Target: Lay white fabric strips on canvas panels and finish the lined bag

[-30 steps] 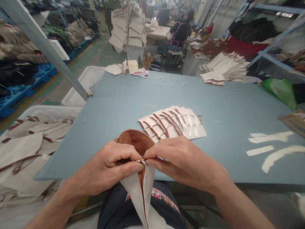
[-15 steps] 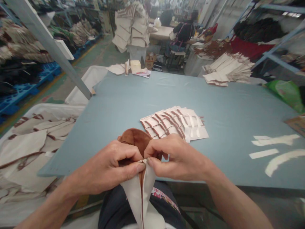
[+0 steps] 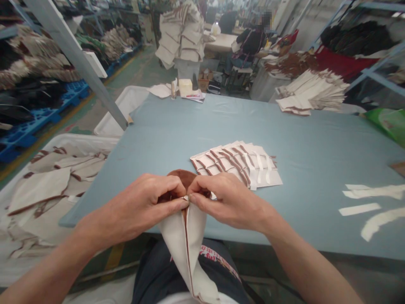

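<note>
Between my hands is a sewn fabric piece [image 3: 179,236], cream on the outside with a brown suede-like side showing at its top. My left hand [image 3: 155,200] pinches the upper edge left of the brown-edged seam, thumb on the near side. My right hand [image 3: 221,196] pinches the same edge just to the right, the two thumb tips almost touching. From there the cream cloth hangs down over my lap. Just beyond my hands, a fanned row of cream pieces with brown edges [image 3: 237,162] lies on the blue-covered table [image 3: 158,139].
Loose pale strips [image 3: 360,209] lie at the table's right. A white bin [image 3: 91,143] of cream and brown pieces stands at the left, near a slanting metal post [image 3: 79,63]. Stacked pieces [image 3: 313,93] sit at the far right. A seated person [image 3: 248,44] is beyond the table.
Both hands have moved slightly up and away from my body with the fabric piece, still pinching its edge. More of the cream part now shows below them. The camera view has shifted a little.
</note>
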`<state>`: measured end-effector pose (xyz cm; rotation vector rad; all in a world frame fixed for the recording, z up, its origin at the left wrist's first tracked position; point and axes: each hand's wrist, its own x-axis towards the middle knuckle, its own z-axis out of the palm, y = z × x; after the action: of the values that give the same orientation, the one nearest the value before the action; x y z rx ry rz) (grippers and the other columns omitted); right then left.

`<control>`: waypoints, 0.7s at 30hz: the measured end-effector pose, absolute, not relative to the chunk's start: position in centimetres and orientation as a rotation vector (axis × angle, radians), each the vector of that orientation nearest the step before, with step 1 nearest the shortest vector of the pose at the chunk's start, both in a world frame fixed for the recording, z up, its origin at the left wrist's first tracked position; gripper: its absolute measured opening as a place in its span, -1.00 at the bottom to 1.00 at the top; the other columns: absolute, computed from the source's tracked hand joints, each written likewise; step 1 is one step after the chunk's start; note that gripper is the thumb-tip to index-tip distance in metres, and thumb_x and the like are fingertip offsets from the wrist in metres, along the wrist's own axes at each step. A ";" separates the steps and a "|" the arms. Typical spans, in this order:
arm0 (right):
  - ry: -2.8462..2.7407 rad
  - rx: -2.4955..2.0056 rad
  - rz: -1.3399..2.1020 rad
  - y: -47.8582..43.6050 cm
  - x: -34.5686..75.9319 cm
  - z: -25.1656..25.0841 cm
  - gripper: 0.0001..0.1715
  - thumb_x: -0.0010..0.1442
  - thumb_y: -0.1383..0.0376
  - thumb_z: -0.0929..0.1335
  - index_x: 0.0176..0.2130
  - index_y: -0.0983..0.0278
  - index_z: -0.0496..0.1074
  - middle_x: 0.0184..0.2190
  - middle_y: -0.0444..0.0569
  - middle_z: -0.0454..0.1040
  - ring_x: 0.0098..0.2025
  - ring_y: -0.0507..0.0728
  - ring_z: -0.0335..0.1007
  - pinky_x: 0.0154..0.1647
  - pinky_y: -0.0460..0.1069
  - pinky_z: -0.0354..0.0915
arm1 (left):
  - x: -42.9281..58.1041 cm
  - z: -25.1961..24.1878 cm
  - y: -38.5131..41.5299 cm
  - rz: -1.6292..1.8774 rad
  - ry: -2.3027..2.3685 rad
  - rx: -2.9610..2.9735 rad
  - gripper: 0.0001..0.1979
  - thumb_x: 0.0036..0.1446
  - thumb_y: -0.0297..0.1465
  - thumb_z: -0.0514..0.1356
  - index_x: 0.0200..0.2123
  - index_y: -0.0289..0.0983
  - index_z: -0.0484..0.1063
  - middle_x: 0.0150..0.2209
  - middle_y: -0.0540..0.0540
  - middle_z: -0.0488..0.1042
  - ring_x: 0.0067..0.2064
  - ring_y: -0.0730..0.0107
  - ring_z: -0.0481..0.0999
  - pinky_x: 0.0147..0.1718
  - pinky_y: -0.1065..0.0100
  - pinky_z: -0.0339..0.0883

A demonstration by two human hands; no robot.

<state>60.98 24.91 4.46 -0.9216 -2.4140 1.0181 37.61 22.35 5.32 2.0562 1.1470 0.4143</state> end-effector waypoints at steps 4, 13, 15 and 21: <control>-2.349 -0.875 1.143 25.2 60.7 4.1 -0.77 0.39 0.37 0.34 -0.35 0.27 0.42 -0.52 -0.24 0.34 -0.49 -0.04 0.16 -0.42 -0.06 -0.05 | 37.3 5.3 22.6 0.417 1.098 2.016 -0.75 0.36 -0.28 0.21 -0.35 -0.26 0.55 -0.50 0.10 0.48 -0.48 0.54 0.37 -0.48 0.49 0.16; -2.340 -0.986 1.224 25.2 60.6 3.7 -0.79 0.33 0.40 0.35 -0.39 0.28 0.43 -0.53 -0.23 0.33 -0.48 -0.03 0.14 -0.44 -0.06 -0.05 | 37.9 5.6 23.5 0.251 1.088 2.030 -0.68 0.35 -0.29 0.16 -0.46 -0.26 0.41 -0.58 0.13 0.25 -0.54 0.54 0.23 -0.56 0.46 0.03; -2.315 -1.010 1.243 25.3 60.7 3.5 -0.79 0.33 0.39 0.35 -0.39 0.28 0.43 -0.53 -0.23 0.33 -0.48 -0.02 0.16 -0.44 -0.07 -0.03 | 38.1 5.5 23.4 0.266 1.055 2.071 -0.69 0.35 -0.33 0.14 -0.49 -0.25 0.34 -0.58 0.14 0.21 -0.54 0.55 0.20 -0.56 0.45 0.01; -2.272 -0.886 1.221 25.3 61.1 2.9 -0.82 0.35 0.37 0.34 -0.34 0.27 0.43 -0.47 -0.20 0.42 -0.44 -0.02 0.25 -0.37 -0.09 0.08 | 38.3 4.9 23.4 0.332 1.082 2.070 -0.72 0.35 -0.35 0.15 -0.46 -0.25 0.33 -0.56 0.14 0.25 -0.53 0.55 0.22 -0.54 0.47 0.04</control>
<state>61.07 25.32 2.88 -0.8860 -2.2717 1.2207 38.27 23.38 4.92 2.0699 1.0824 0.3324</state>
